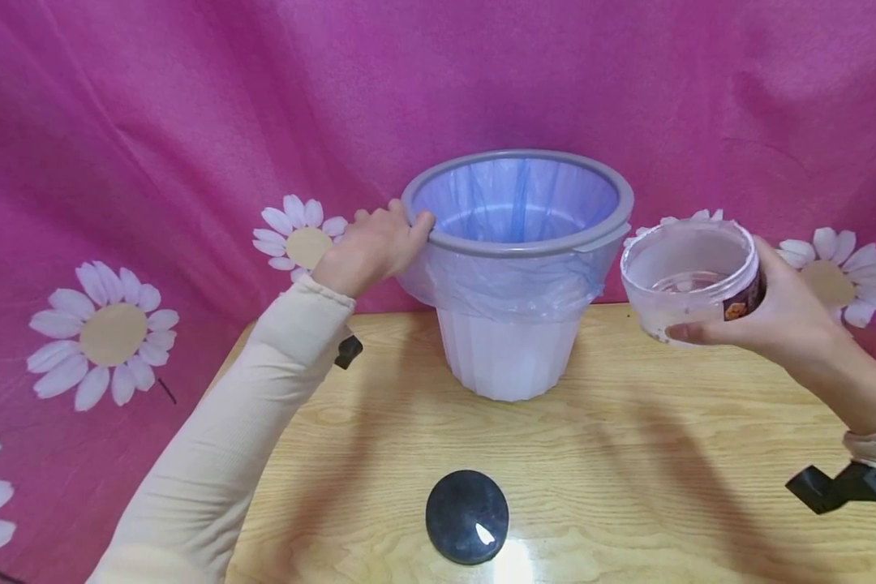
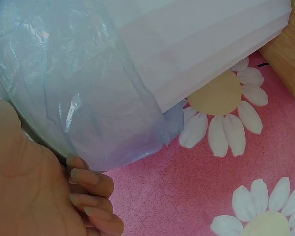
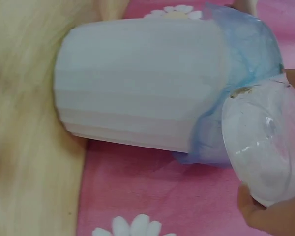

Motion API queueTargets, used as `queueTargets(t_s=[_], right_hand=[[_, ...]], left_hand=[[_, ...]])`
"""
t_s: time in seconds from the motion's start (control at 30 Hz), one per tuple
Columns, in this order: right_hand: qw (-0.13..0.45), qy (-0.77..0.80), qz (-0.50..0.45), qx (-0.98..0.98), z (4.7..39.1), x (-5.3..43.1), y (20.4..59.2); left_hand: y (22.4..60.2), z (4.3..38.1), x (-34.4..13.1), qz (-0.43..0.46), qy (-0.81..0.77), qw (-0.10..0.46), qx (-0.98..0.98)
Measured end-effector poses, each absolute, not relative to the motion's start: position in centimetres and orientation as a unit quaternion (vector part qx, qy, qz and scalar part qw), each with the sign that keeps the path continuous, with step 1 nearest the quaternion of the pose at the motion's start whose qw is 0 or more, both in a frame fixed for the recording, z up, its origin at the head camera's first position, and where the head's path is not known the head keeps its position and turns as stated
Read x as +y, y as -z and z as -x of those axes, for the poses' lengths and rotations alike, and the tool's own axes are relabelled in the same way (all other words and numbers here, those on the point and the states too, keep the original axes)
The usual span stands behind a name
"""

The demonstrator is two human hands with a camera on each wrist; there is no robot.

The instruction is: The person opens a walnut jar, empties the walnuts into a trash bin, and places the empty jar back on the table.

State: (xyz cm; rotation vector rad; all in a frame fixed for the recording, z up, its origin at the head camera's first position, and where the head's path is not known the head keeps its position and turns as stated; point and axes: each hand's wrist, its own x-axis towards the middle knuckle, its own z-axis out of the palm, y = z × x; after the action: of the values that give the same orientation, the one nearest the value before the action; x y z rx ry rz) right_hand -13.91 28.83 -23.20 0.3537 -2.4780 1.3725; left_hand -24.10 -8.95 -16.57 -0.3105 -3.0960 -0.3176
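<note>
A white waste bin (image 1: 507, 353) with a grey rim (image 1: 526, 246) stands upright on the table. Its bluish plastic liner (image 1: 511, 284) folds down over the outside. My left hand (image 1: 375, 247) grips the rim on the left side; in the left wrist view its curled fingers (image 2: 96, 182) show at the rim's edge. To the right of the bin, my right hand (image 1: 796, 316) holds a clear plastic tub (image 1: 646, 304) up off the table, tilted slightly, thumb low on its near side. The tub has a dark printed label, and its base faces the right wrist camera.
A black round lid (image 1: 467, 517) lies on the wooden table (image 1: 591, 462) in front of the bin. Behind hangs a pink cloth (image 1: 336, 105) with large white flowers. Black straps and wrist-worn gear (image 1: 839, 487) show at the wrists.
</note>
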Motion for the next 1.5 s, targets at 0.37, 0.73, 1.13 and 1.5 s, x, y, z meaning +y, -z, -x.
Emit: queueTargets(t_s=[0.37,0.73,1.13,1.5], right_hand=[[0.097,-0.428,-0.137,-0.888,12.0,29.8,29.8],[0.141,-0.415,-0.179,-0.881,9.7,28.1,34.7],[0.108,-0.404,-0.202,-0.886,8.1,23.6,39.8],[0.083,-0.407,-0.221,-0.882,7.3,23.2,41.2]], left_hand=[[16.8,24.3,-8.4,0.103,0.102,-0.001,-0.989],[16.6,23.9,-9.2,0.098,0.1,-0.009,-0.99],[16.7,24.0,-10.0,0.091,0.11,-0.032,-0.989],[16.5,24.1,-9.2,0.103,0.11,-0.027,-0.988]])
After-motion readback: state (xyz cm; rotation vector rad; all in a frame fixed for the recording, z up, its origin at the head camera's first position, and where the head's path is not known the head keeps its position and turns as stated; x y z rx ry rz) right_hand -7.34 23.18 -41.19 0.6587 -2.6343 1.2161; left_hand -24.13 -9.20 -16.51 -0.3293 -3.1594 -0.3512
